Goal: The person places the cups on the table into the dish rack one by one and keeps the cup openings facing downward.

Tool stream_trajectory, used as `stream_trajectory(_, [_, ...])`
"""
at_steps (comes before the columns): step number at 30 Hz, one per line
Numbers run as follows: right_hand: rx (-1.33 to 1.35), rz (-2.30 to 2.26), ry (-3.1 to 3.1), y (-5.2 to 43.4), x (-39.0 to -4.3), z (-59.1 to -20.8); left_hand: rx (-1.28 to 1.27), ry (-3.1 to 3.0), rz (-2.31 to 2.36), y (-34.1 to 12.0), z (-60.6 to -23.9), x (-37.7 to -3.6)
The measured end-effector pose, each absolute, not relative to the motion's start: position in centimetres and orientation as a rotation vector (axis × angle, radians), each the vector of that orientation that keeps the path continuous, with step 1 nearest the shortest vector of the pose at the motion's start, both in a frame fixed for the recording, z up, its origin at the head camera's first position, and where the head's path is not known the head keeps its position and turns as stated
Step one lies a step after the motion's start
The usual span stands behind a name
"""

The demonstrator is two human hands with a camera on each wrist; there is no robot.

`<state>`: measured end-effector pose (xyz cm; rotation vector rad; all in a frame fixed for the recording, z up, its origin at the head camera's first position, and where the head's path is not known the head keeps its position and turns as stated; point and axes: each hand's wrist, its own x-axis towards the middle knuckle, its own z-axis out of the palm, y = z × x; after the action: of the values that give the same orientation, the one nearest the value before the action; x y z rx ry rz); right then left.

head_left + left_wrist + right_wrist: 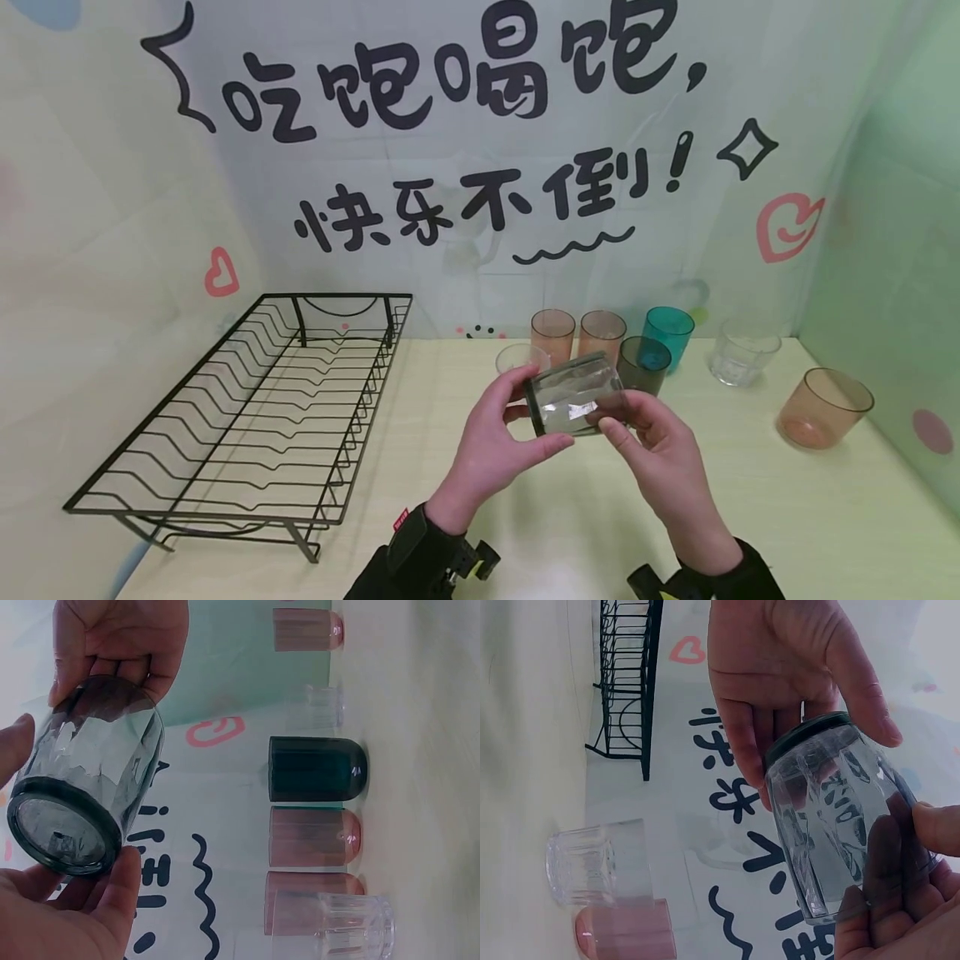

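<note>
A clear grey drinking glass [573,392] is held tilted on its side above the table, its thick dark base toward the left. My left hand [487,442] holds it by the base end, thumb on the near side and fingers on the far side. At the rim end, my right hand [663,458] pinches the wall between thumb and fingers. The left wrist view shows the round base of the glass [64,825] facing that camera. Through the wall in the right wrist view, some right-hand fingers [885,855] appear dark.
A black wire dish rack [255,408] stands on the left of the table [540,533]. Behind the hands are two pink glasses [553,333], a teal glass [670,329], a dark glass [643,367] and a clear glass [517,357]. Another clear glass [742,354] and an orange-pink glass [821,412] stand right.
</note>
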<state>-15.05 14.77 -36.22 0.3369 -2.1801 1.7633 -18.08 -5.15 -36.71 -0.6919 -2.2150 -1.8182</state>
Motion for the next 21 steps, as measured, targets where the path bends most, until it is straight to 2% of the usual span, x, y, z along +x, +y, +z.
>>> stream_trajectory(7, [0.343, 1.816, -2.170, 14.7, -14.9, -36.1, -0.703, -2.230, -1.777, -5.3, -36.5, -18.0])
stream_trajectory(21, [0.562, 1.741, -2.162, 15.5, -14.6, -35.0, -0.745, -2.207, -1.738, -5.7, -35.4, -17.5])
